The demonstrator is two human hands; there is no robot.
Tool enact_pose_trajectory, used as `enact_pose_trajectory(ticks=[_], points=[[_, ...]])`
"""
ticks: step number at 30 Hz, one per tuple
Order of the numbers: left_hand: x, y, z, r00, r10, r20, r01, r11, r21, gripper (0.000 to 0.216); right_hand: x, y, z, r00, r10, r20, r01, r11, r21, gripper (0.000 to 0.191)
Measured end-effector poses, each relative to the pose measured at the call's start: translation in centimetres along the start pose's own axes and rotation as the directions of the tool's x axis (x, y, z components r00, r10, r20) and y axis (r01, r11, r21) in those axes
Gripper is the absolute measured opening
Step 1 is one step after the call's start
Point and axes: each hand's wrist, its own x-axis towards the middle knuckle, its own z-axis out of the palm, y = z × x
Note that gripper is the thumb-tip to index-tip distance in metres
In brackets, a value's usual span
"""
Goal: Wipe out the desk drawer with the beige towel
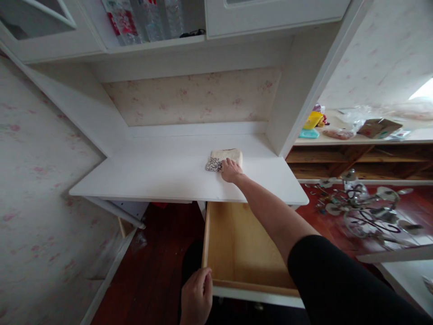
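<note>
My right hand (230,170) reaches across the white desk top (152,174) and closes its fingers on a small folded beige cloth with a dark patterned edge (225,158), which lies flat on the desk. Below the desk, a wooden drawer (237,246) stands pulled out and looks empty. My left hand (196,295) curls over the drawer's front left corner and holds it.
A white cabinet with bottles (145,20) hangs above the desk. To the right, a wooden shelf (358,140) carries bags, a box and a yellow item. A metal and glass lamp fixture (363,207) lies on the red-brown floor. A wallpapered wall bounds the left side.
</note>
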Motion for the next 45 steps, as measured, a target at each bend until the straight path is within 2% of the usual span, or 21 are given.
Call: enact_pose_trajectory(ticks=[5,11,15,18,24,28,36,40,45], points=[[-0.2,-0.8,0.7,0.999,0.035,-0.036,-0.035,0.999,0.004,0.025,1.8,0.8,0.7,0.998,0.040,0.046,-0.035,0.993,-0.110,0.063],[-0.3,-1.5,1.5,0.998,0.011,-0.062,-0.013,0.999,-0.033,0.027,2.4,1.8,0.2,0.993,0.101,0.067,-0.084,0.973,-0.214,0.038],[0.3,-0.8,0.9,0.998,-0.006,-0.055,0.004,1.000,-0.031,0.026,1.3,2.5,0.5,0.995,0.076,0.059,-0.060,0.971,-0.232,0.034],[0.5,-0.1,0.3,0.999,-0.028,-0.030,0.027,0.999,-0.032,0.026,-0.5,3.4,0.8,0.998,0.053,0.021,-0.047,0.974,-0.221,0.037],[0.6,0.8,-0.8,0.985,-0.141,0.098,0.146,0.988,-0.046,0.026,-4.2,4.9,1.4,0.996,-0.053,-0.071,0.038,0.981,-0.192,0.048],[1.2,1.1,-1.1,0.962,-0.202,0.186,0.218,0.973,-0.070,0.025,-5.4,6.0,1.7,0.993,-0.118,-0.032,0.112,0.982,-0.150,0.062],[1.1,1.4,-1.1,0.958,-0.219,0.186,0.231,0.972,-0.045,0.025,-7.6,7.5,0.5,0.984,-0.171,0.043,0.176,0.966,-0.188,0.077],[1.2,1.6,-1.2,0.963,-0.198,0.181,0.207,0.978,-0.034,0.026,-8.0,6.3,0.5,0.991,-0.131,-0.010,0.122,0.945,-0.305,0.059],[1.2,1.5,-1.2,0.974,-0.173,0.146,0.179,0.983,-0.031,0.025,-8.9,4.4,0.4,0.993,-0.113,-0.023,0.100,0.946,-0.310,0.037]])
